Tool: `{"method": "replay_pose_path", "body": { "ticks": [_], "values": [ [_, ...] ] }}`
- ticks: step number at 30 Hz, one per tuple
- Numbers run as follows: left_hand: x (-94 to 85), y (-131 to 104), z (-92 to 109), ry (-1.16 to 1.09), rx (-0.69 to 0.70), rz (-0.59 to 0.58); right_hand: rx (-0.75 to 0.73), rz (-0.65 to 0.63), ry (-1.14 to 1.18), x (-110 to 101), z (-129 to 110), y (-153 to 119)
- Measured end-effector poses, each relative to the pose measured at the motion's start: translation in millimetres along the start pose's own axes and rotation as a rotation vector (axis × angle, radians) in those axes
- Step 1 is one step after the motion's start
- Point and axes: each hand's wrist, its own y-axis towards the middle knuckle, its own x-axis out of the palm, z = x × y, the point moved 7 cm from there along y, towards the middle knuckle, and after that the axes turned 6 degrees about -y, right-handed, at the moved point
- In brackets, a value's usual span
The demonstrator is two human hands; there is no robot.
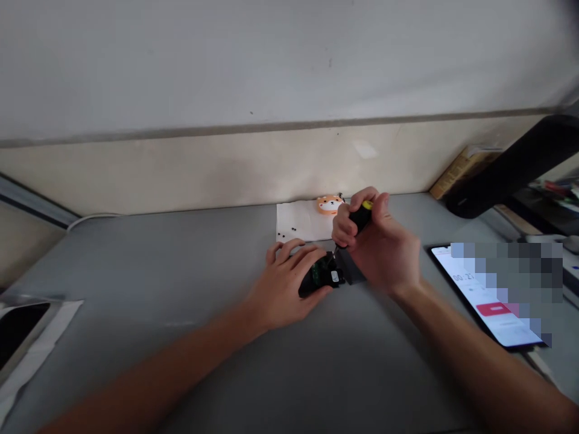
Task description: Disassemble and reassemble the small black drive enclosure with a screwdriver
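My left hand (284, 286) is closed around a small black device (322, 276) on the grey desk, pinning it down. A green circuit board and a small white label show in the device's uncovered part. In my right hand (389, 250) is a screwdriver (360, 219) with a black and yellow handle, held tilted. Its thin metal shaft points down at the device's upper right part; whether the tip sits in a screw I cannot tell. A dark flat piece (351, 269) lies just right of the device, partly hidden by my right hand.
Behind the hands, a white paper (298, 217) carries several tiny dark screws (294, 229) and an orange animal-face case (330, 205). At right lie a lit phone (484, 301), a black cylinder (511, 169) and a yellowish box (461, 169). A dark-screened object (22, 328) lies at far left.
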Motion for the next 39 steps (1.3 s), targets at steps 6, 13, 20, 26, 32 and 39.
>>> {"method": "replay_pose_path", "body": {
  "ticks": [6,13,20,26,32,39],
  "values": [
    [1.4,-0.5,-1.5,-0.005,-0.02,-0.015,-0.024,0.023,-0.036,-1.6,-0.3,-0.4],
    [1.5,-0.2,-1.8,-0.017,-0.024,-0.021,-0.013,0.022,-0.028,-0.8,-0.8,-0.7],
    [1.7,0.8,-1.3,-0.039,-0.024,-0.032,0.039,0.048,-0.006,-1.7,0.9,1.5],
    [1.6,1.3,-1.2,-0.04,-0.033,-0.045,0.014,0.061,0.008,-4.1,0.4,0.9],
    [1.7,1.8,-0.5,-0.037,-0.034,-0.053,0.035,0.056,0.016,-4.3,3.2,0.7],
    [1.0,1.0,-0.4,-0.028,-0.021,-0.043,0.022,0.067,-0.01,-1.7,-1.4,0.3]
  ]
}}
